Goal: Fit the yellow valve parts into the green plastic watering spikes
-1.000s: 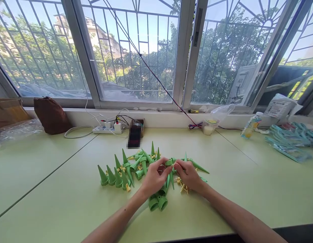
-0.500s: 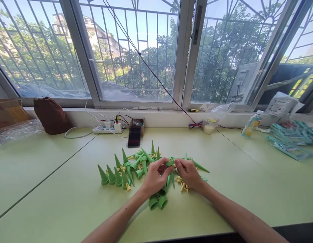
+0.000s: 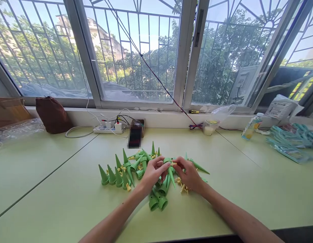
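Observation:
My left hand (image 3: 155, 172) is closed around the capped end of a green plastic watering spike (image 3: 171, 176), whose point slants down toward me. Close against it, my right hand (image 3: 188, 173) pinches a small yellow nozzle (image 3: 174, 164) at the spike's wide end; whether it is seated there I cannot tell. Below the hands lie loose green spikes (image 3: 162, 203) with open round ends. Under my right hand is a small pile of yellow nozzles (image 3: 184, 187). Several capped spikes (image 3: 111, 175) stand point-up at the left, one with a yellow nozzle (image 3: 128, 187) beside it.
More green spikes (image 3: 143, 162) and yellow pieces lie heaped behind my hands. Along the window sill are a brown bag (image 3: 52, 116), a power strip (image 3: 108, 130), a small box (image 3: 141, 125), a jar (image 3: 210, 128) and a bottle (image 3: 252, 127). Teal packets (image 3: 289, 141) lie at the far right.
The spike in my left hand has tipped, so its cap faces away and its body now shows. My right hand has turned slightly, and the yellow nozzle shows more clearly.

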Demonstrator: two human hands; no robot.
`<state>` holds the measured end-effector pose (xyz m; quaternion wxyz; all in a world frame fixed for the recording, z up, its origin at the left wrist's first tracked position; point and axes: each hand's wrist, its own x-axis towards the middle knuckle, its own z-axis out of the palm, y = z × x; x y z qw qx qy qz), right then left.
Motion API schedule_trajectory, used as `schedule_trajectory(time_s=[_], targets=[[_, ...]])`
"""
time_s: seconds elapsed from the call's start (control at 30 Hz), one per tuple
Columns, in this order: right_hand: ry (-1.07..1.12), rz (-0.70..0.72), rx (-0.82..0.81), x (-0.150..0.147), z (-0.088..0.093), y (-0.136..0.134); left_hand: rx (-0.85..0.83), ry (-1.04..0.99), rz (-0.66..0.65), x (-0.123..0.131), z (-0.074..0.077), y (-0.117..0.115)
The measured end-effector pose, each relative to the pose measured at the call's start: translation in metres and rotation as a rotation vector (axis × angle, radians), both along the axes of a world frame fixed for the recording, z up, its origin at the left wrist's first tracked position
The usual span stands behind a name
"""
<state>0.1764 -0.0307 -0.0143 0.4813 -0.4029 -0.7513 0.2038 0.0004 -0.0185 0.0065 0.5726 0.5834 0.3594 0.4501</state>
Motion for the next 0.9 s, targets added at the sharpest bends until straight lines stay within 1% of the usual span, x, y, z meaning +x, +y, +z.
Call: schedule_trajectory(time_s=[0.13, 0.23, 0.43, 0.67, 0.8, 0.9], targets=[[-0.039, 0.011, 0.004, 0.0021, -0.0006, 0.0005, -0.023, -0.007, -0.026, -0.0008, -0.0005, 0.0001], [-0.071, 0.030, 0.004, 0.0032, -0.0012, 0.0017, 0.039, 0.000, -0.070, -0.0008, -0.0027, -0.0001], [-0.119, 0.024, 0.014, 0.0044, -0.0061, 0.0044, 0.158, 0.079, -0.068, -0.0010, -0.0081, 0.0008], [-0.094, 0.008, -0.008, 0.0002, -0.0027, 0.0032, 0.068, 0.054, -0.006, 0.0011, -0.0046, 0.0025], [-0.076, 0.023, -0.022, -0.0007, 0.0002, 0.0016, 0.025, 0.022, -0.025, 0.0026, -0.0051, 0.0026], [-0.083, 0.022, -0.024, 0.0002, -0.0007, 0.0017, 0.055, 0.055, -0.023, 0.0023, -0.0078, 0.0023]])
